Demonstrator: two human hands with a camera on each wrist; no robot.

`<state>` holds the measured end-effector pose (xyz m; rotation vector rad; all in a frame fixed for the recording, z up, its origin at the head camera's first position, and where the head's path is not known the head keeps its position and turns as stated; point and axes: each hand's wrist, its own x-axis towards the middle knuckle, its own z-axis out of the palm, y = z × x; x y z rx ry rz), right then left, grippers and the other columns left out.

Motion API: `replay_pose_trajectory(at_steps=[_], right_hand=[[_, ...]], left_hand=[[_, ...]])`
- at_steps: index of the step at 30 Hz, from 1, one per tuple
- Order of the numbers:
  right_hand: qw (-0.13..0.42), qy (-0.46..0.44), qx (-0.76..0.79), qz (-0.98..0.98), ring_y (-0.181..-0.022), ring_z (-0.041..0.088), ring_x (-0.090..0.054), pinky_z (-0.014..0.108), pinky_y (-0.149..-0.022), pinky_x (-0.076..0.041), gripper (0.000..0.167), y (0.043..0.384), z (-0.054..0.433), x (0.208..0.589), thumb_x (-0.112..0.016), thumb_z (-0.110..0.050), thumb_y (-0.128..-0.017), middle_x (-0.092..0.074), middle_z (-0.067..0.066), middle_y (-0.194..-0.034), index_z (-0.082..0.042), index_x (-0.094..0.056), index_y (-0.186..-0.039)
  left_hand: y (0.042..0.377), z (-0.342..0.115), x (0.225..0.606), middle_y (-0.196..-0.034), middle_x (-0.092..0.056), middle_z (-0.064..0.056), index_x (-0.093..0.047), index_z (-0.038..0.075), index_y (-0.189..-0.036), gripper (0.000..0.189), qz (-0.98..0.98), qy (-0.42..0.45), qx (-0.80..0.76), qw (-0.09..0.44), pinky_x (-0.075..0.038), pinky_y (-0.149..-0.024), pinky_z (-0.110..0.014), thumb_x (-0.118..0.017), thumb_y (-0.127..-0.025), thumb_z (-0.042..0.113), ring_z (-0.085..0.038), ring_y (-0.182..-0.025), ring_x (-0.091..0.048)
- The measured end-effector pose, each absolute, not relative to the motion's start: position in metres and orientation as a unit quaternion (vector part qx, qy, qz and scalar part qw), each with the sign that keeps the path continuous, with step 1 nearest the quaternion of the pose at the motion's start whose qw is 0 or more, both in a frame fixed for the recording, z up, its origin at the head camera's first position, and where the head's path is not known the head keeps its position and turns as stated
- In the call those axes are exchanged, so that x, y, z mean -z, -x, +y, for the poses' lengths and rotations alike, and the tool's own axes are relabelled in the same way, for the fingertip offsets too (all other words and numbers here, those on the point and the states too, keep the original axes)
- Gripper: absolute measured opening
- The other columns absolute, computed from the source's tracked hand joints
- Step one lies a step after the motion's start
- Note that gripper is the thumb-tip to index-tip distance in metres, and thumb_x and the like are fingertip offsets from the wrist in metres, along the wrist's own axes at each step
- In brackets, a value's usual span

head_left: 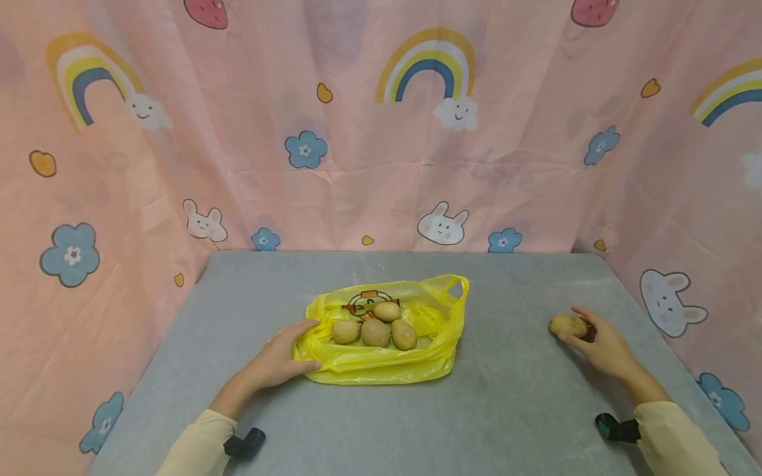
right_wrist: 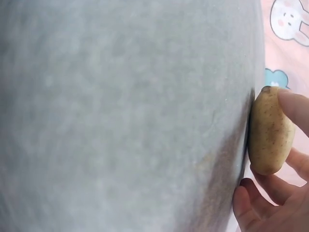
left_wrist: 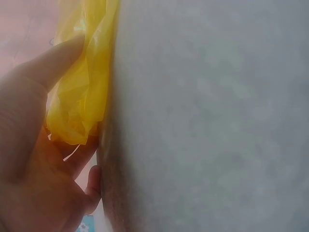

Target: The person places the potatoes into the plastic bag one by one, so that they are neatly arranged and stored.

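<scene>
A yellow plastic bag [head_left: 387, 367] lies on its side with its mouth spread, and several potatoes [head_left: 376, 332] show inside it. My left hand [head_left: 278, 354] holds the bag's left end, thumb at the near side and fingers at the far side. In the left wrist view the crumpled yellow plastic [left_wrist: 89, 82] sits between thumb and fingers. Off to the right, my right hand [head_left: 602, 344] grips a single potato [head_left: 567, 325] at the table surface. The right wrist view shows this potato [right_wrist: 271, 133] between the thumb and the fingers, close against the tabletop.
The grey table [head_left: 506, 410] runs back to a pink curtain [head_left: 357, 192] printed with rainbows, rabbits and flowers, which also hangs at both sides. The bag's loop handle [head_left: 458, 285] sticks up at its far right. Each wrist wears a black camera mount [head_left: 245, 444].
</scene>
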<state>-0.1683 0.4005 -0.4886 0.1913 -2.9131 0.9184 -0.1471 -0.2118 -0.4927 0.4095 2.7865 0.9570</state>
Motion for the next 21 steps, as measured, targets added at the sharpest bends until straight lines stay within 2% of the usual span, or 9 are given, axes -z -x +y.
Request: replay_pose_trajectory(at_steps=[5,8,10,13,14,16,17,21], right_hand=[[0.045,-0.069,-0.305,-0.949,-0.110,0.051,-0.055,0.008,-0.072,-0.033,0.068,0.169,0.403,0.493,-0.074,-0.015,-0.092,-0.052,0.044,-0.131,0.015,-0.041,-0.143],[0.038,-0.068,-0.315,-0.946,-0.116,0.052,-0.052,0.011,-0.080,-0.037,0.068,0.170,0.406,0.496,-0.074,-0.016,-0.092,-0.050,0.044,-0.134,0.012,-0.041,-0.145],[0.035,-0.070,-0.325,-0.943,-0.118,0.048,-0.052,0.010,-0.082,-0.036,0.067,0.170,0.408,0.497,-0.074,-0.016,-0.093,-0.049,0.043,-0.136,0.011,-0.041,-0.145],[0.040,-0.078,-0.336,-0.938,-0.118,0.007,-0.053,0.002,-0.082,-0.031,0.065,0.170,0.410,0.498,-0.075,-0.016,-0.092,-0.050,0.042,-0.137,0.011,-0.044,-0.142],[0.043,-0.082,-0.339,-0.936,-0.113,-0.006,-0.048,-0.001,-0.079,-0.029,0.064,0.170,0.410,0.498,-0.075,-0.016,-0.091,-0.050,0.041,-0.137,0.012,-0.046,-0.141],[0.046,-0.087,-0.344,-0.934,-0.105,-0.024,-0.033,-0.003,-0.079,-0.027,0.062,0.170,0.411,0.498,-0.076,-0.015,-0.091,-0.051,0.040,-0.136,0.012,-0.048,-0.139],[0.047,-0.087,-0.344,-0.934,-0.103,-0.029,-0.025,-0.003,-0.079,-0.027,0.061,0.170,0.411,0.498,-0.076,-0.016,-0.091,-0.052,0.040,-0.136,0.012,-0.048,-0.138],[0.050,-0.075,-0.339,-0.936,-0.100,-0.029,-0.028,0.001,-0.077,-0.032,0.058,0.169,0.412,0.496,-0.077,-0.017,-0.090,-0.055,0.039,-0.131,0.013,-0.052,-0.134]], left_hand=[[0.147,-0.212,0.492,-0.160,-0.043,-0.012,-0.044,0.016,-0.153,0.082,0.933,-0.139,-0.321,0.083,-0.027,-0.115,-0.071,-0.079,-0.085,0.045,-0.043,-0.147,-0.037],[0.147,-0.213,0.492,-0.160,-0.043,-0.012,-0.044,0.015,-0.153,0.082,0.933,-0.140,-0.321,0.083,-0.028,-0.115,-0.070,-0.078,-0.084,0.045,-0.043,-0.147,-0.037],[0.147,-0.213,0.492,-0.160,-0.043,-0.012,-0.044,0.015,-0.153,0.082,0.933,-0.142,-0.320,0.082,-0.028,-0.115,-0.070,-0.078,-0.085,0.045,-0.043,-0.147,-0.037],[0.147,-0.213,0.492,-0.160,-0.043,-0.012,-0.044,0.015,-0.153,0.081,0.934,-0.145,-0.316,0.080,-0.028,-0.115,-0.070,-0.077,-0.085,0.045,-0.043,-0.147,-0.037],[0.147,-0.213,0.492,-0.160,-0.043,-0.012,-0.044,0.015,-0.153,0.082,0.934,-0.144,-0.317,0.080,-0.028,-0.115,-0.070,-0.078,-0.085,0.045,-0.043,-0.147,-0.037],[0.147,-0.213,0.492,-0.160,-0.043,-0.013,-0.045,0.015,-0.153,0.082,0.933,-0.143,-0.319,0.081,-0.027,-0.115,-0.070,-0.078,-0.085,0.045,-0.043,-0.147,-0.037],[0.147,-0.213,0.492,-0.159,-0.043,-0.013,-0.045,0.014,-0.153,0.082,0.933,-0.143,-0.319,0.081,-0.027,-0.115,-0.070,-0.078,-0.085,0.045,-0.043,-0.147,-0.037],[0.147,-0.212,0.491,-0.159,-0.044,-0.013,-0.045,0.014,-0.152,0.082,0.932,-0.142,-0.323,0.081,-0.027,-0.116,-0.070,-0.079,-0.084,0.045,-0.043,-0.147,-0.037]])
